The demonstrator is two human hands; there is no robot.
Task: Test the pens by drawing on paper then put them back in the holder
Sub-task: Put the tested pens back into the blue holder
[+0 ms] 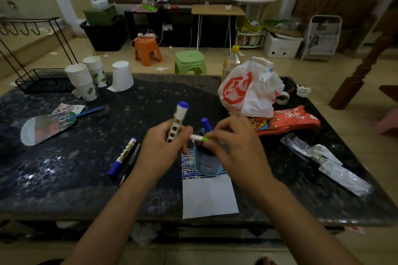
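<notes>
My left hand (160, 148) grips a thick white marker with a blue cap (177, 121), held upright above the table. My right hand (234, 146) pinches a thin white pen with a green band (199, 137), lying sideways just above the blue pen holder (206, 162). Another blue-capped marker (205, 123) stands in the holder. The holder sits on the far end of a white sheet of paper (209, 197) with a coloured dotted strip. On the table to the left lie a blue-capped marker (122, 156) and a thin black pen (130, 163).
On the dark table (64, 168) stand stacked paper cups (83, 80), an upturned cup (121, 76), a wire rack (41, 79), a hand fan (49, 126), a white plastic bag (249, 92), red snack packets (288, 121), a tape roll (282, 98) and a clear wrapper (323, 160).
</notes>
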